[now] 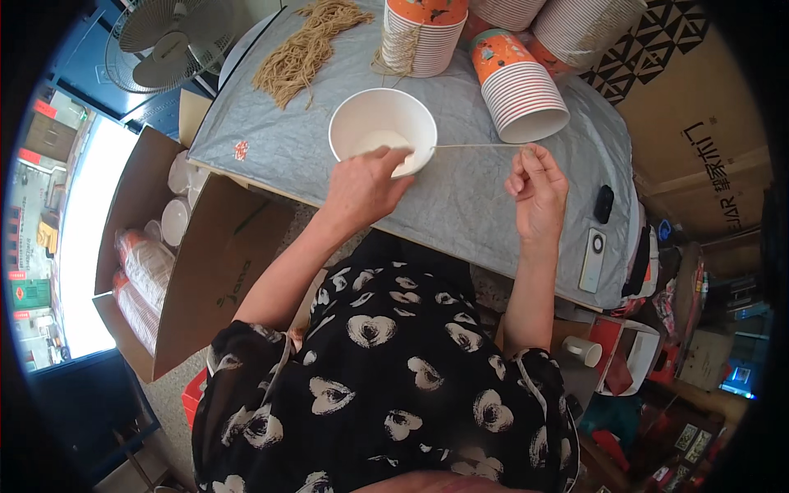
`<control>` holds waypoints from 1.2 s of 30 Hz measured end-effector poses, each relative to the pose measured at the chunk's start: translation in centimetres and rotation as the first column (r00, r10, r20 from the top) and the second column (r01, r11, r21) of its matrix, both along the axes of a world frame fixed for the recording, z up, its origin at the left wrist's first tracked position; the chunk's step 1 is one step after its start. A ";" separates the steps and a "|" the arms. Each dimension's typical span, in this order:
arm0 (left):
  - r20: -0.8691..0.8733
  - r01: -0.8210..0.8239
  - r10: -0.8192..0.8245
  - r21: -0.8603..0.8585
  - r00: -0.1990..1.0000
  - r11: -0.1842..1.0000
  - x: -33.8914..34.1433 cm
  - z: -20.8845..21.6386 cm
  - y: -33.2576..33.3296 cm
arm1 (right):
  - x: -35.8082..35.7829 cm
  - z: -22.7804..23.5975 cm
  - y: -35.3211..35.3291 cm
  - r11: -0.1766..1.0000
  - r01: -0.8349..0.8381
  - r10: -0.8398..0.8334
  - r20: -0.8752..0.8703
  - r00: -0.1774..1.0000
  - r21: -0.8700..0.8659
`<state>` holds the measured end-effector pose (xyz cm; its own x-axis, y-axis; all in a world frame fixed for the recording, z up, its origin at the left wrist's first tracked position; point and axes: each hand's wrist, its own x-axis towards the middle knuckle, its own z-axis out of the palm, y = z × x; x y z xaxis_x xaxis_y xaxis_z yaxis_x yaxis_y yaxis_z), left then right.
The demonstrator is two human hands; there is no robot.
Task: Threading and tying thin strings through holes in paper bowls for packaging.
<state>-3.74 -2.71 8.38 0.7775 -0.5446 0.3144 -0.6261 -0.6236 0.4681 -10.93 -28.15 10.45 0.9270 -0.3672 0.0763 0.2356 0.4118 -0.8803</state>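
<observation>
Black cloth printed with pale hearts, my own top [370,333], is closest, just this side of the counter [460,214]. Left of the middle of the near edge sits the white paper cup [382,105], mouth up. My left hand [362,191] bends its fingers over the near rim into it; whether they pinch anything, I cannot tell. From the cup's right side a thin cord [481,146] runs straight to my right hand [538,182], its thumb and forefinger closed on the cord, other fingers curled. I judge the cup light and easily dented, best steadied by its rim; the cord should be limp and soft, best pinched between fingertips. Toward the far edge are orange-patterned cup stacks [518,90]; tan strands [308,49] lie at the far left, a pale remote [592,260] by the right edge.
</observation>
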 end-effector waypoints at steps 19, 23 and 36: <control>-0.715 -0.093 -0.425 -0.561 0.555 0.822 -0.7 0.0 -3.7 | 2.2 -2.7 0.7 0.953 -0.044 0.000 0.144 0.990 0.301; -0.617 -0.037 -0.317 -0.491 0.721 0.870 -1.0 -0.2 0.8 | 1.9 -4.7 -1.2 0.912 -0.082 0.031 0.130 0.991 0.403; -0.360 0.119 -0.280 -0.409 0.890 0.905 -0.6 2.2 1.5 | 1.4 -1.6 3.0 0.100 0.177 -0.286 0.142 0.948 -0.979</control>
